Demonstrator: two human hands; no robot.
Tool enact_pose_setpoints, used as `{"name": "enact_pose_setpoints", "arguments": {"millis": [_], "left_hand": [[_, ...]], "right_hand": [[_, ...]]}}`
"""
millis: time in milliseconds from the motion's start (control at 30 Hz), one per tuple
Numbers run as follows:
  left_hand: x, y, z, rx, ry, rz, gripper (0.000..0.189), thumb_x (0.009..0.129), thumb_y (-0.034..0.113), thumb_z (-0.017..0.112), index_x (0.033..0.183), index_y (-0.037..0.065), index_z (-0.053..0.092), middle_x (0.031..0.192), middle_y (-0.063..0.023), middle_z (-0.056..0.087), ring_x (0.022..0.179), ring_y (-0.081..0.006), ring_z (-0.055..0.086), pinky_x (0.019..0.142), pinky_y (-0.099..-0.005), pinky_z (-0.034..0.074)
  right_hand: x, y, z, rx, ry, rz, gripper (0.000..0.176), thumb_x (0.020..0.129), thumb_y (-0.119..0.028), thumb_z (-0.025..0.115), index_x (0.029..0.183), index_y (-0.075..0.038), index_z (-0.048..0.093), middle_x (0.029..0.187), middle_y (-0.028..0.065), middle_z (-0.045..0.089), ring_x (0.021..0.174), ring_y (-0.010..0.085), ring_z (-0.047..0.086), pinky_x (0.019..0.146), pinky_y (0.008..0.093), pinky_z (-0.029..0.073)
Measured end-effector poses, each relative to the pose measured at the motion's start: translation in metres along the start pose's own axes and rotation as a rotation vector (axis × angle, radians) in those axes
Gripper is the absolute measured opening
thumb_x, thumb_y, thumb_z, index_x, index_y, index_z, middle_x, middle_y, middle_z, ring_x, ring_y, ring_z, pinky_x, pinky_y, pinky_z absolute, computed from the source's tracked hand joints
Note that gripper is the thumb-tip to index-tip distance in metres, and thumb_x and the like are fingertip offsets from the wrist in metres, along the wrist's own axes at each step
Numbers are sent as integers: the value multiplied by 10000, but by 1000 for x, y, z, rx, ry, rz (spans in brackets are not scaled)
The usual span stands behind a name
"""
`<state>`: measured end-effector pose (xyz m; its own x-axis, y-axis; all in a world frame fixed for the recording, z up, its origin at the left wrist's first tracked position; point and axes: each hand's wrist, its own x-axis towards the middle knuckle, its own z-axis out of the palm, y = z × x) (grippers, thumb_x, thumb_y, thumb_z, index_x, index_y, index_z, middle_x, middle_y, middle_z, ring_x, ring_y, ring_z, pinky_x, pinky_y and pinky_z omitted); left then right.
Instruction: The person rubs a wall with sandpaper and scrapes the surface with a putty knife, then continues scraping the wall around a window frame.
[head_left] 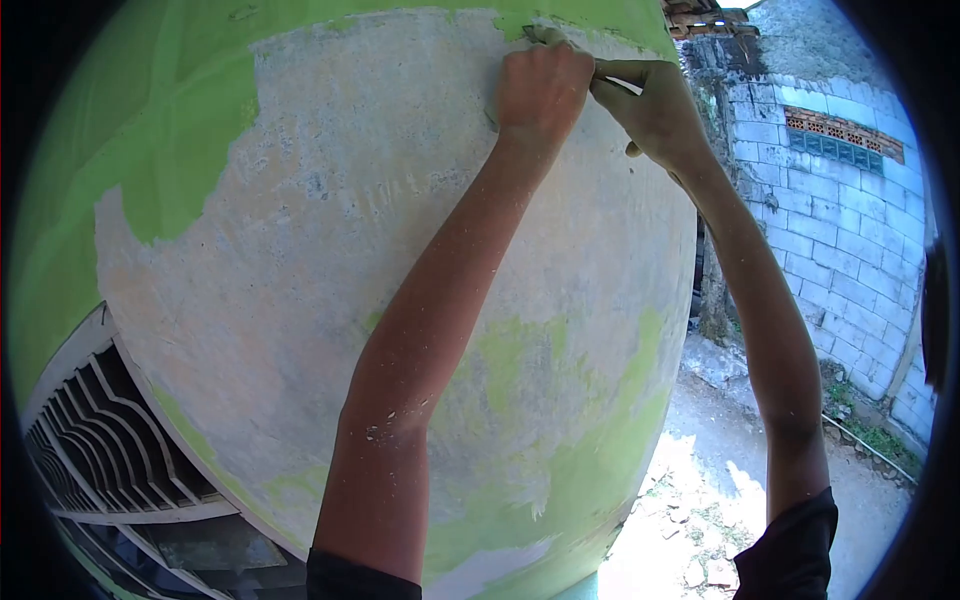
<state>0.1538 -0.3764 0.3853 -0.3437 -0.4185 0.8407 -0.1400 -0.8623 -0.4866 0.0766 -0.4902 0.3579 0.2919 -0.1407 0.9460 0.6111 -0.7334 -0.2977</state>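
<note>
High on a wall with partly stripped green paint (330, 230), my left hand (545, 88) is closed around something I cannot make out, near the ragged upper edge of the green paint (590, 20). Just to its right, my right hand (655, 112) has its thumb and index finger pinched together beside the left hand's knuckles. Whatever lies between those fingertips is too small to tell. Both arms are raised, and small flakes stick to the left forearm and elbow.
A slatted vent or window grille (110, 430) is set in the wall at lower left. On the right stand a block wall (840, 220) with a brick vent (845, 135). Pale debris (700, 520) lies on the sunlit ground below the wall's right edge.
</note>
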Motion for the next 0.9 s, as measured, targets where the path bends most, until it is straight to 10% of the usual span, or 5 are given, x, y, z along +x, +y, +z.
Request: {"name": "enact_pose_setpoints", "arguments": {"millis": [900], "left_hand": [[3,13,-2,-16,-27,-10,54,786,118,676,750,133,714,749,-67,694,703,-196,714,566,-310,549]], "right_hand": [[0,8,-21,-78,-98,-5,306,902,-253,648,1151,-90,721,698,32,664,470,59,545,407,247,494]]}}
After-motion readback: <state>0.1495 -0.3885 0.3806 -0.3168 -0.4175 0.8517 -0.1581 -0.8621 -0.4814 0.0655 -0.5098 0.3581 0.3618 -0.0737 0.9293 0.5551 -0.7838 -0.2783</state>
